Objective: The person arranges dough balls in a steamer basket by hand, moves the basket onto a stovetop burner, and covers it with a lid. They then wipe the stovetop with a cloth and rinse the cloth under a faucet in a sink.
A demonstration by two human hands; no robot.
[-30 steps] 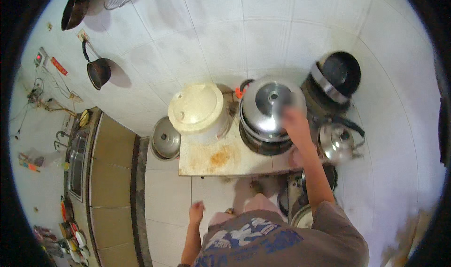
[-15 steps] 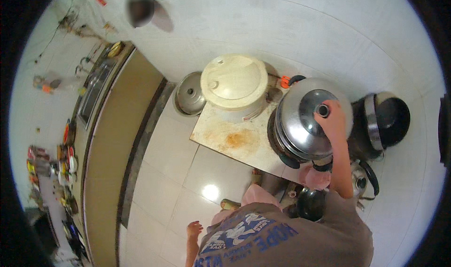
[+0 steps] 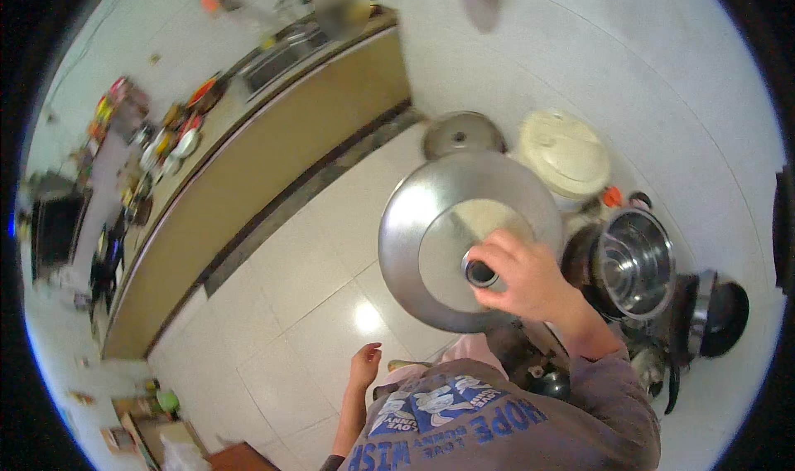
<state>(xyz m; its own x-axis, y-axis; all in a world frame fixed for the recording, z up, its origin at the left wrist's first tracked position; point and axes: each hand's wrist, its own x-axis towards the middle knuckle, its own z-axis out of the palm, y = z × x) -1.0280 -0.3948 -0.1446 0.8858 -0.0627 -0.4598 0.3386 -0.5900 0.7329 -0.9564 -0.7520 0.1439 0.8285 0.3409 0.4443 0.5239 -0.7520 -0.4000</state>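
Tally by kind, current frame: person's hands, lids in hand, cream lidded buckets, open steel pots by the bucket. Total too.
Hands (left hand, right hand): 2
Held silver lid: 1
Cream lidded bucket: 1
Open steel pot: 1
Total: 5

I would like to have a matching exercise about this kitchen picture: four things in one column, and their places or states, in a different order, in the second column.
Column one:
1. large silver lid
2. left hand
3. steel pot
4. cream container

Column two:
A. uncovered, with its shiny inside showing
B. holding nothing, seen against the floor tiles
C. covered on top
D. held by its knob in the right hand

Right pairs: 1-D, 2-B, 3-A, 4-C
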